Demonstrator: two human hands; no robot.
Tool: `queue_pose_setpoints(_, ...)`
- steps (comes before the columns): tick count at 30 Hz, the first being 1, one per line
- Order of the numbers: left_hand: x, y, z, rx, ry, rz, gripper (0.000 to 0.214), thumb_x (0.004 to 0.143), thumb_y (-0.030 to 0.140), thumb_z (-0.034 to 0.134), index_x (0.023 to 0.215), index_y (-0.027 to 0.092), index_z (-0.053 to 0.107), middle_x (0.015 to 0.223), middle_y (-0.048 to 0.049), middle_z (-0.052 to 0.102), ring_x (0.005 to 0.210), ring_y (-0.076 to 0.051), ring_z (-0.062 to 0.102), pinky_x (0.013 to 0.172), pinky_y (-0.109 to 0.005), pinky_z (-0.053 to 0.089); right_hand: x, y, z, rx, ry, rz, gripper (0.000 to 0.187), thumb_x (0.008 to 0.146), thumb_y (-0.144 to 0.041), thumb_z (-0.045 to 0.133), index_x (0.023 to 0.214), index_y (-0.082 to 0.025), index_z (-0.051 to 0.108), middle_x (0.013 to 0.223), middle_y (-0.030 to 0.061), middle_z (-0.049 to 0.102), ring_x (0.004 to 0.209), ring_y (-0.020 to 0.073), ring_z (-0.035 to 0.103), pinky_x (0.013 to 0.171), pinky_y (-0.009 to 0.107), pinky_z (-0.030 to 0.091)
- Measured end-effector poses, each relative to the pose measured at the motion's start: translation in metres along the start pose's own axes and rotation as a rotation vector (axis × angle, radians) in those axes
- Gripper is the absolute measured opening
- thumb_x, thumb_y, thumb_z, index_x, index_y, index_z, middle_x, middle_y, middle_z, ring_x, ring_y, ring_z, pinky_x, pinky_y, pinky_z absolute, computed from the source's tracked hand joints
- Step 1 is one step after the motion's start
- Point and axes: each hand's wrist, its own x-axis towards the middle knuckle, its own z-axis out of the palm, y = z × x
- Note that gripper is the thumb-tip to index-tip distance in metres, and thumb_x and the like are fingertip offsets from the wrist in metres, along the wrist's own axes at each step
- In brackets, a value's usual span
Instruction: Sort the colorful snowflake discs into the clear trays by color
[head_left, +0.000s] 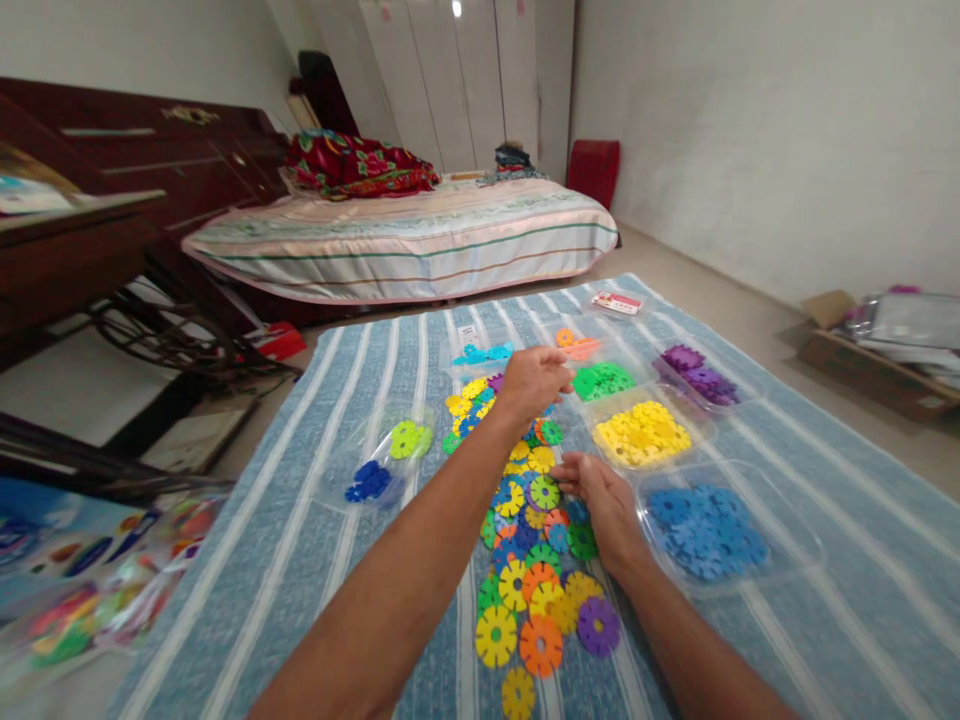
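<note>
A long heap of notched plastic flower discs (540, 580) in mixed colours lies down the middle of the striped cloth. My left hand (534, 382) reaches over the far part of the heap, beside the container of green discs (602, 381); its fingers are loosely stretched and I see nothing held in them. At the heap's right edge is my right hand (600, 498), fingers extended towards the discs, with nothing visible in its grasp. Right of it stand clear containers with yellow discs (643, 433) and blue discs (706, 530).
Purple discs (699, 375), orange pieces (577, 345) and light-blue pieces (482, 354) sit in farther containers. A clear container at left holds dark-blue discs (368, 482) and lime discs (410, 439). Beyond is a bed (420, 240); a cardboard box (870, 375) stands at right.
</note>
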Motion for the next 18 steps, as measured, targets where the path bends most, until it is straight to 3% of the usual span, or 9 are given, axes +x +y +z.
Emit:
queue_pose_setpoints(4, -0.009, -0.004, -0.005, 0.210, -0.034, 0.082, 0.008, 0.070, 0.017, 0.057, 0.076, 0.013, 0.060, 0.060, 0.0021, 0.058, 0.056, -0.010, 0.057, 0.052, -0.019, 0.041, -0.001, -0.001, -0.001, -0.003, 0.004, -0.002, 0.046, 0.078, -0.060, 0.051, 0.092, -0.019, 0.065, 0.084, 0.0066, 0.071, 0.082, 0.0194, 0.065, 0.075, 0.033, 0.050)
queue_pose_setpoints(8, -0.057, -0.024, -0.027, 0.580, -0.273, 0.122, 0.012, 0.070, 0.017, 0.053, 0.061, 0.014, 0.061, 0.054, 0.0034, 0.055, 0.054, -0.009, 0.051, 0.051, -0.019, 0.035, -0.001, -0.001, -0.002, -0.019, 0.008, -0.006, 0.047, 0.077, -0.060, 0.051, 0.091, -0.018, 0.065, 0.085, 0.0067, 0.071, 0.081, 0.0193, 0.064, 0.075, 0.034, 0.050)
queue_pose_setpoints(12, -0.108, -0.042, -0.039, 0.750, -0.505, 0.060, 0.010, 0.067, 0.015, 0.052, 0.061, 0.016, 0.060, 0.056, 0.0034, 0.057, 0.053, -0.009, 0.049, 0.050, -0.020, 0.030, 0.000, 0.001, -0.002, -0.013, 0.001, -0.022, 0.045, 0.078, -0.059, 0.051, 0.090, -0.019, 0.065, 0.084, 0.0059, 0.071, 0.080, 0.0186, 0.065, 0.073, 0.033, 0.050)
queue_pose_setpoints(18, -0.144, -0.051, -0.036, 0.908, -0.488, 0.078, 0.011, 0.069, 0.015, 0.049, 0.068, 0.018, 0.059, 0.069, 0.0003, 0.062, 0.065, -0.012, 0.054, 0.056, -0.022, 0.033, 0.001, 0.004, -0.003, 0.003, -0.013, -0.044, 0.042, 0.079, -0.058, 0.051, 0.091, -0.021, 0.065, 0.084, 0.0048, 0.071, 0.080, 0.0176, 0.065, 0.072, 0.030, 0.049)
